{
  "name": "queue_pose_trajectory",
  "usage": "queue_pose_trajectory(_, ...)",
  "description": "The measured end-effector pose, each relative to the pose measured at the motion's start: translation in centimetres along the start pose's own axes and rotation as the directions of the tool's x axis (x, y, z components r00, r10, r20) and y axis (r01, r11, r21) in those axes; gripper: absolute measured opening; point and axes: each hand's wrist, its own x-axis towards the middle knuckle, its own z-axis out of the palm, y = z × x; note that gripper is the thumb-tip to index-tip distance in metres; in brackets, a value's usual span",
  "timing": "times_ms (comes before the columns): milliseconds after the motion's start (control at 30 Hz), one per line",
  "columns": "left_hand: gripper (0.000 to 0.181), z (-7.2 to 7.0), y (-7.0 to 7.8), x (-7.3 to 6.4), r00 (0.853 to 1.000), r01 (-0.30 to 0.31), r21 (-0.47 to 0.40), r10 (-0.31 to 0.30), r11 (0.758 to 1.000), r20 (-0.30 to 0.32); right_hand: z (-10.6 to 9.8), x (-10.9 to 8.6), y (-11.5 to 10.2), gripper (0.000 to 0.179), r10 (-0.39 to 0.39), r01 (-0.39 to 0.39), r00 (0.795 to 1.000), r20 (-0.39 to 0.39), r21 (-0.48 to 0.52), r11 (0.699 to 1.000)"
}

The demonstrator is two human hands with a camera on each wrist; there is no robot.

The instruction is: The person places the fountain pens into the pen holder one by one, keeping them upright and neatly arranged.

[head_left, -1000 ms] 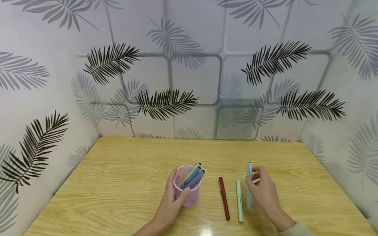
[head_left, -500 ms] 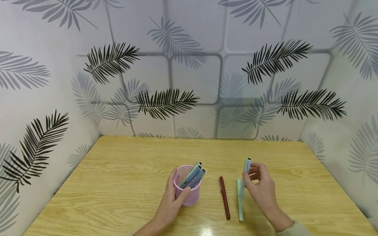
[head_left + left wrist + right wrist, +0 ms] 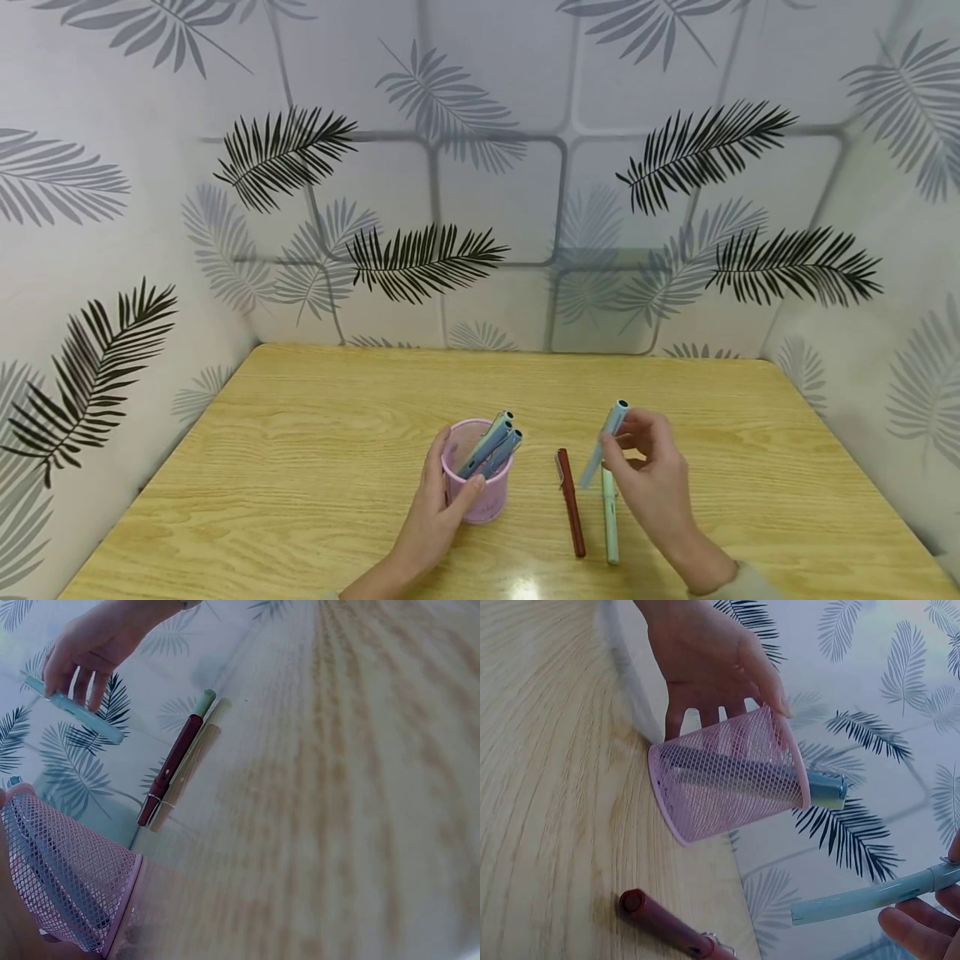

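A pink mesh pen cup stands on the table, and my left hand grips it around its left side, thumb near the front rim. Several pens in blue and green tones lean in the cup toward the right. My right hand pinches a light blue pen between thumb and fingers, tilted and held above the table. Below it lie a dark red pen and a mint green pen, side by side. In the right wrist view the light blue pen is apart from the cup.
The wooden table extends around both hands. Behind it and at both sides rise pale walls with a leaf pattern.
My right hand has lifted the light blue pen off the table and carried it left, over the mint green pen, tilting it. The left hand and the cup have stayed in place.
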Motion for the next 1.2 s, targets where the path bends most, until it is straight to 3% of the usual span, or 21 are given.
queue_pose_trajectory(400,0.076,0.0,0.2,-0.1,1.0,0.002,0.003,-0.002,1.0,0.002,1.2,0.2,-1.4,0.03,-0.085,0.074,0.995,0.059,0.158,0.985)
queue_pose_trajectory(667,0.076,0.0,0.1,-0.1,1.0,-0.003,0.004,0.003,1.0,0.0,2.1,0.3,-2.5,0.034,-0.135,0.118,0.989,0.059,0.233,0.965)
queue_pose_trajectory(800,0.075,0.0,0.0,-0.1,1.0,-0.018,0.006,0.018,1.0,-0.003,2.8,0.5,-3.2,0.034,-0.161,0.142,0.986,0.043,0.293,0.945)
queue_pose_trajectory(900,0.075,0.0,-0.1,0.0,1.0,-0.026,0.006,0.026,1.0,-0.004,3.4,0.5,-3.5,0.034,-0.192,0.169,0.981,0.025,0.368,0.914)
queue_pose_trajectory(1033,0.075,0.0,-0.1,-0.1,1.0,-0.023,0.008,0.023,1.0,-0.01,3.9,0.6,-3.8,0.034,-0.199,0.169,0.98,0.029,0.417,0.893)
queue_pose_trajectory(1200,0.075,0.0,-0.2,0.0,1.0,-0.021,0.003,0.021,1.0,-0.015,4.4,0.5,-4.0,0.032,-0.157,0.119,0.986,0.058,0.412,0.903)
